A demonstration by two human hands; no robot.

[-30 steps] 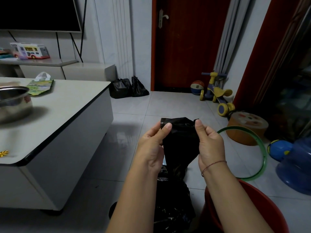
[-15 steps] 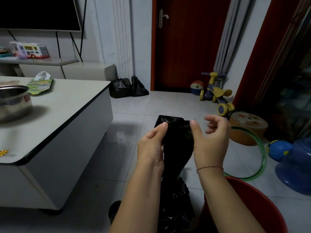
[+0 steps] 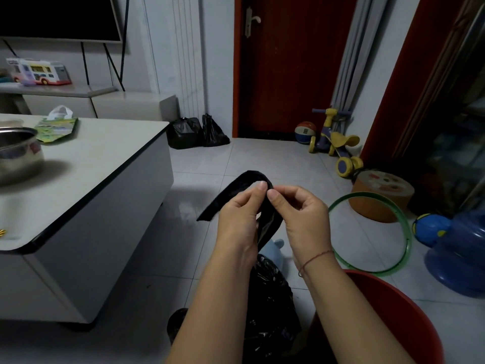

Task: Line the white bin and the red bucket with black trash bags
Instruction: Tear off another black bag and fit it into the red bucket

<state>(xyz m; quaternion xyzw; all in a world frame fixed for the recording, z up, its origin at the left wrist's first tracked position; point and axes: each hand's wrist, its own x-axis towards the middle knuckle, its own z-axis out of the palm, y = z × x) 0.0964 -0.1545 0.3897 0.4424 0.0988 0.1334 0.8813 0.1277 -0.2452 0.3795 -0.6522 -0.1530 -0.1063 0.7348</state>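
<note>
Hands meet in the head view, raised over the tiled floor; left hand (image 3: 237, 222) pinches the folded black trash bag (image 3: 236, 189) between thumb and curled fingers; right hand (image 3: 301, 219) pinches the same strip just beside it, the two thumb tips almost touching; one end of the bag arches over to the left and hangs free; the other end drops between the wrists toward crumpled black plastic (image 3: 267, 306) below; red bucket (image 3: 409, 311) sits at lower right, under the right forearm; white table (image 3: 105, 158) with a metal pot (image 3: 18, 153) stands on the left; green hoop (image 3: 404, 232) lies on the floor at right.
</note>
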